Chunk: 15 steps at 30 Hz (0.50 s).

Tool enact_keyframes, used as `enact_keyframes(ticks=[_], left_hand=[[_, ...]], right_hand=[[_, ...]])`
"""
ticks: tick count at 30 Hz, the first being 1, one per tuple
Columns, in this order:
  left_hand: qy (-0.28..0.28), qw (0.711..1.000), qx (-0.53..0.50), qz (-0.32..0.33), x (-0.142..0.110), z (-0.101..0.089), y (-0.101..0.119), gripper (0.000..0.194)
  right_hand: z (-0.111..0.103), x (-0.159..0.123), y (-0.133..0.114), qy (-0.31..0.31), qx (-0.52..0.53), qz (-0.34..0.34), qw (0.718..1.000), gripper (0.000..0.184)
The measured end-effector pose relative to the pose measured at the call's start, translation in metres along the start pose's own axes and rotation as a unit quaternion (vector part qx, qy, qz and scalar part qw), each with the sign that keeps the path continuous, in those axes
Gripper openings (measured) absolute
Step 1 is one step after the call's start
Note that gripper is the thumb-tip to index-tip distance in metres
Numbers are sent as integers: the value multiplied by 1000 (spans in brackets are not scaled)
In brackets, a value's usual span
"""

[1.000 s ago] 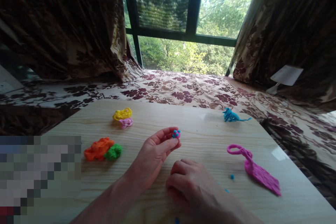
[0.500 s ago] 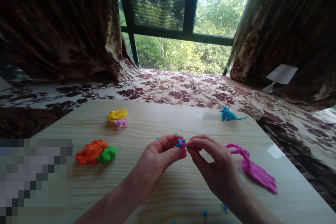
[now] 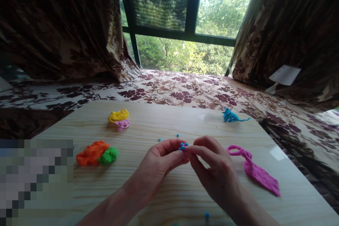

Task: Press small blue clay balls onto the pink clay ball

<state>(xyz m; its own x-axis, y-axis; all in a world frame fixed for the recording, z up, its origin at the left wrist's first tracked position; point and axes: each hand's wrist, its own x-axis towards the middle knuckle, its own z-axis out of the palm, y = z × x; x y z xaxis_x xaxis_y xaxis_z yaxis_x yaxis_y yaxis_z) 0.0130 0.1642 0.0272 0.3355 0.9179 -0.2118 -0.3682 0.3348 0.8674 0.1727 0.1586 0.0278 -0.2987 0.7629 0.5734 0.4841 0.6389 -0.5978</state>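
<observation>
Near the middle of the table, my left hand [image 3: 165, 159] pinches a small pink clay ball [image 3: 183, 146] dotted with blue bits, between thumb and fingers. My right hand [image 3: 214, 160] meets it from the right. Its index fingertip presses against the ball's right side with the thumb close below; anything between those two fingertips is hidden. Beyond my left hand lie two tiny blue clay balls [image 3: 177, 135]. Another blue clay ball [image 3: 207, 215] sits near the front edge, left of my right forearm.
On the wooden table [image 3: 169, 116] lie orange clay [image 3: 92, 153] touching green clay [image 3: 108, 155], yellow clay [image 3: 118, 115] beside pale pink clay [image 3: 122, 124], stringy blue clay [image 3: 230, 115] at the back right, and a long magenta clay piece [image 3: 261, 176] right of my right hand.
My right hand has shifted slightly left, bringing its fingertips from just beside the pink ball onto it. The two blue balls behind my left hand show more fully.
</observation>
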Motion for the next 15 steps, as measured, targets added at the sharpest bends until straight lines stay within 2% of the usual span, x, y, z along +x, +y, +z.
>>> enact_keyframes(ticks=[6,10,15], left_hand=[[16,1000,-13,-6,2,-3,-2,21],[23,1000,-16,-6,1,-2,0,21],[21,1000,-12,1,1,-1,2,21]], right_hand=[[-4,-1,-1,14,-20,-20,1000,37],[-3,-2,-2,-15,-19,-26,999,38],[0,-2,-2,3,17,-19,1000,38]])
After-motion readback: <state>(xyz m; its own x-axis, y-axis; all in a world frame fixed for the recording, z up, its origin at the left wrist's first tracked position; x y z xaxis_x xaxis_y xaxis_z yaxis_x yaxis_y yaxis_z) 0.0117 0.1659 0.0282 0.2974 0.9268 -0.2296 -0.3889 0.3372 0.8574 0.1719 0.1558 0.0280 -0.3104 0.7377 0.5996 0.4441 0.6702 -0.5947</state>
